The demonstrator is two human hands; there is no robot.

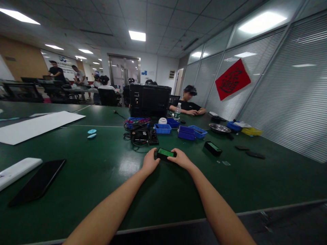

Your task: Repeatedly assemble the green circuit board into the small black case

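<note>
Between my two hands is a black box-shaped case with a green circuit board [166, 152] showing on its upper side. My left hand [150, 161] grips its left end, thumb at the near edge. At the right end my right hand [180, 158] closes on the case, thumb lying over the board's edge. A similar black case with a green board [213, 148] rests on the table to the right. Near it lie a small ring [218, 162] and a clear flat piece [226, 163].
A black monitor [150, 100] stands behind blue trays [162, 128], a white ball [162, 121] and a cabled black device [140, 135]. Farther right are a metal bowl [219, 128] and dark flat pieces [254, 155]. A person [189, 102] sits across the green table [102, 183].
</note>
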